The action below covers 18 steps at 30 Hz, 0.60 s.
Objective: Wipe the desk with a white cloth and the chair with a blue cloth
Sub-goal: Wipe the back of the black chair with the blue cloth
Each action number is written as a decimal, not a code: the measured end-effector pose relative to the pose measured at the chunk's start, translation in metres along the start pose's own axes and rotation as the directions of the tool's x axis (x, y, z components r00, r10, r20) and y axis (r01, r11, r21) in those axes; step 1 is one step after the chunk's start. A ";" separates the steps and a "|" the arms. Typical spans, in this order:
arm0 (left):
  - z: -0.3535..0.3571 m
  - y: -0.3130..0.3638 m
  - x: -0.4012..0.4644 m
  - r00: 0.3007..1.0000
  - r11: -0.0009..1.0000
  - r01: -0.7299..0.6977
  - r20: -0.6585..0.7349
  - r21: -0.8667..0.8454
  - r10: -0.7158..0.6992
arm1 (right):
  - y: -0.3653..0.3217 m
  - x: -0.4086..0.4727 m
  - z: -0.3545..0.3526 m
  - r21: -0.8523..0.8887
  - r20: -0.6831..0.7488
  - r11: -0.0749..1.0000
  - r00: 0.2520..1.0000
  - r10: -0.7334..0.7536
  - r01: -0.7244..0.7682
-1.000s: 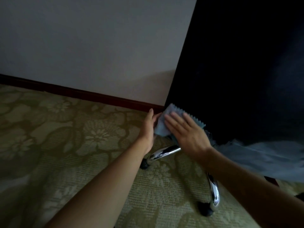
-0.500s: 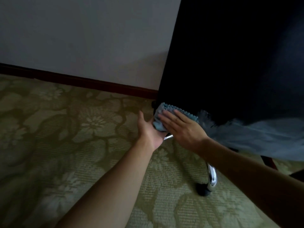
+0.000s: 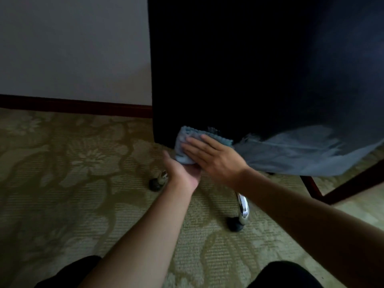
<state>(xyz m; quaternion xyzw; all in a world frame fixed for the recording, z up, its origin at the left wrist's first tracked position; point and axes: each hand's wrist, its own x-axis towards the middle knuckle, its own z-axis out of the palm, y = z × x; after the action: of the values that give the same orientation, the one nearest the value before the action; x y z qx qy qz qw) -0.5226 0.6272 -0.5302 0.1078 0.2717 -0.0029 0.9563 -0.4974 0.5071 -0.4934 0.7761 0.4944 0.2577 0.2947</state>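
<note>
The chair-wiping step is underway: the flat, straight-fingered right hand [image 3: 212, 155] presses the folded blue cloth [image 3: 185, 146] against the black chair back's [image 3: 228, 69] lower left corner, the left hand [image 3: 182, 173] cupped open beneath; next, sweep the cloth along that bottom edge.

The right hand [image 3: 214, 161] lies flat on the blue cloth [image 3: 187, 146], fingers straight, against the lower edge of the dark chair [image 3: 249, 69]. The left hand [image 3: 182, 173] supports the cloth from under the fingers.
</note>
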 end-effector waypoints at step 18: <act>0.016 -0.041 0.004 0.998 0.998 -0.069 -0.001 0.000 0.069 | 0.014 -0.072 0.030 0.120 -0.088 0.993 0.996 0.023 -0.013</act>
<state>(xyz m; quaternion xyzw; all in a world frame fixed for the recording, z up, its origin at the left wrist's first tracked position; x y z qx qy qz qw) -0.5134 0.5837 -0.5272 0.1172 0.2680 0.0300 0.9558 -0.4949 0.4304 -0.5123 0.7844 0.5145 0.2649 0.2233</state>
